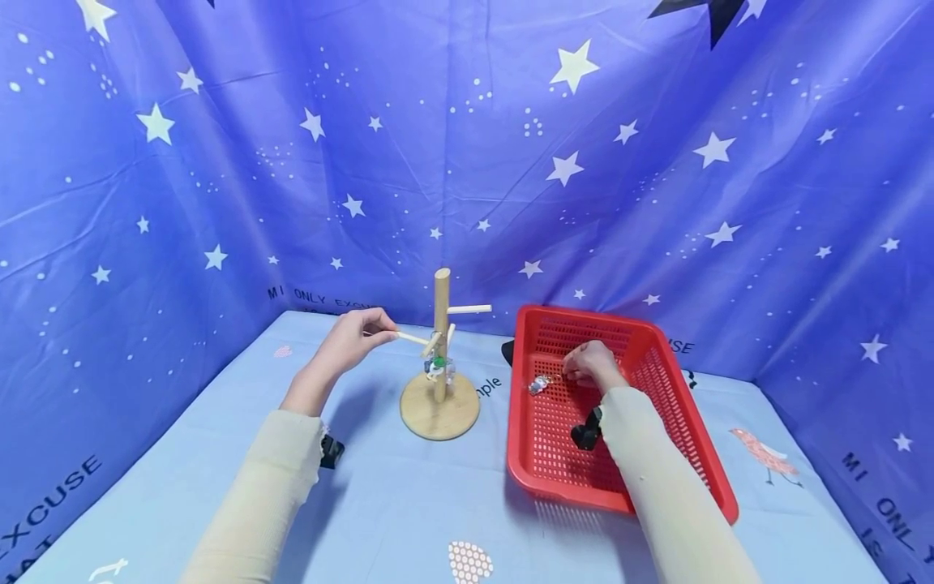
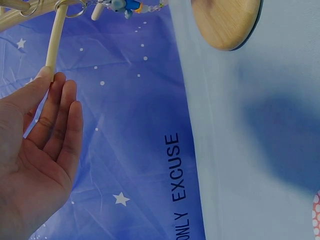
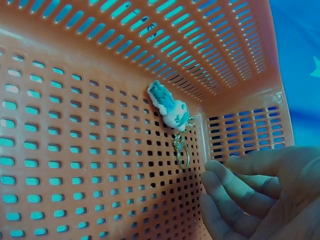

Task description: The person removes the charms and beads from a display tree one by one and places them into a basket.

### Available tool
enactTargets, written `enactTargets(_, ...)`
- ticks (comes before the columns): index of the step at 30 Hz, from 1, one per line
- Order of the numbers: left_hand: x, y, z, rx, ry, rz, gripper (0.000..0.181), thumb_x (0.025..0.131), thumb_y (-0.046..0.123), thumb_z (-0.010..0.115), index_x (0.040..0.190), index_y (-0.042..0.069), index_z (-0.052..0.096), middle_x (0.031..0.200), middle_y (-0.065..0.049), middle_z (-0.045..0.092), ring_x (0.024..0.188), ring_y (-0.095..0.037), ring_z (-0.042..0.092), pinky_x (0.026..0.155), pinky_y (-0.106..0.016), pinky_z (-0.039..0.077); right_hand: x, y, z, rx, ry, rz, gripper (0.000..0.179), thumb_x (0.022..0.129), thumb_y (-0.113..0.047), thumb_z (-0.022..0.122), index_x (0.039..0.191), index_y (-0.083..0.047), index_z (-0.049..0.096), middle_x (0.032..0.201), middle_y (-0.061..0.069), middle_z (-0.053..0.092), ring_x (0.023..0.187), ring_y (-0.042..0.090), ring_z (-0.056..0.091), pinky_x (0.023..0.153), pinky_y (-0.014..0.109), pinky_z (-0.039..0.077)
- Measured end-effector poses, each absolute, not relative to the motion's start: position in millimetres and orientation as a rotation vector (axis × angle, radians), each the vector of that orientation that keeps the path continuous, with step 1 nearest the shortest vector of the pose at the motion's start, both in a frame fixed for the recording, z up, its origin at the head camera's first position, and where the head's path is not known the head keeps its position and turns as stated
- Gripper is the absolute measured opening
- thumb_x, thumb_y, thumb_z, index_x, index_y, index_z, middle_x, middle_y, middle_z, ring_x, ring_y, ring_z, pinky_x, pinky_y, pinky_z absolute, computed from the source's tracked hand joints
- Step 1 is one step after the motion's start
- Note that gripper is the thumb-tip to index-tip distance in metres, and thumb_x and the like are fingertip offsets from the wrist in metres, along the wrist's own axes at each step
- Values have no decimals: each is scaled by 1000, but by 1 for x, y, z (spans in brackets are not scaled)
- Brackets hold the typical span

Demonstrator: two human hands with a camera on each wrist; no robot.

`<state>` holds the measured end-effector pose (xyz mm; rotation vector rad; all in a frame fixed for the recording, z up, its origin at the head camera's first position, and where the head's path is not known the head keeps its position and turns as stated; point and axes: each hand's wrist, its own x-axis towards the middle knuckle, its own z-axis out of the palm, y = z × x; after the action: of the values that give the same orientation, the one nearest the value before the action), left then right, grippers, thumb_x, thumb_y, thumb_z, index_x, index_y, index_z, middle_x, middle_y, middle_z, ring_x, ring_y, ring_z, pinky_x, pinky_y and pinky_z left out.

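Observation:
My left hand [image 1: 349, 342] pinches the outer end of a wooden peg [image 2: 55, 42] between thumb and fingertips. This peg belongs to a round-based wooden stand [image 1: 442, 296]. Near the post, a metal ring [image 2: 76, 9] is around the peg, and a keychain with a blue figure [image 2: 131, 6] hangs there. Inside the red basket, my right hand [image 1: 594, 365] reaches down with its fingers bent loosely and nothing seen between them. A keychain with a white and teal figure [image 3: 172, 110] lies on the basket floor; its gold ring [image 3: 184, 156] is just off the fingertips.
The red plastic basket [image 1: 520, 405] stands right of the stand, with slotted walls around my right hand. Another peg [image 1: 470, 309] sticks out rightward near the post's top. A blue starry curtain [image 1: 467, 162] closes off the back and sides of the light blue tabletop [image 1: 409, 503].

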<state>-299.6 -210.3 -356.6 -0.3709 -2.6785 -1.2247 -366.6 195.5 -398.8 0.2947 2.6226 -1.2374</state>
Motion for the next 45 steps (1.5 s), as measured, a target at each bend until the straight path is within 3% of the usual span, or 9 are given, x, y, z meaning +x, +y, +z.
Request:
enactTargets(7,-298,-210,-356,-379,-2679,-1221,5,93,11,69,95,7,70,96,-13,75,93,-27,69,84,-42,56,-364,197,-393,291,2644,-1219,20,86,-1,64,104,5,71,74,4,72,65,10,65,66,30,60)
enactTargets(23,-299,-211,-356,-381,-2671,-1221,5,93,10,69,95,6,70,98,-14,75,93,-28,69,84,-42,56,-356,196,-381,246,2573,-1375,24,93,-4,56,113,6,67,80,1,73,74,11,69,79,35,60)
enactTargets(30,-297,-210,-354,-381,-2673,-1221,5,93,9,69,95,4,70,98,-14,75,93,-28,69,84,-41,56,-350,192,-376,218,2531,-1467,21,96,-8,62,111,6,67,78,1,75,67,6,66,72,29,58)
enactTargets(35,-296,-210,-354,-373,-2673,-1224,4,93,9,69,95,5,70,97,-14,75,92,-28,69,84,-41,56,-350,189,-377,191,2529,-1493,21,96,-11,63,109,5,65,72,-4,68,63,4,59,65,24,53)
enactTargets(42,-297,-210,-355,-373,-2673,-1230,4,93,9,69,95,5,70,98,-14,75,94,-29,69,86,-43,56,-347,185,-375,158,2525,-1544,28,97,-12,61,118,7,63,91,6,73,74,5,65,80,31,61)
enactTargets(45,-297,-210,-355,-369,-2675,-1232,5,93,10,69,95,6,70,98,-14,75,95,-29,69,86,-43,56,-346,185,-373,156,2538,-1542,28,97,-14,62,118,5,63,93,6,73,73,5,65,76,29,60)
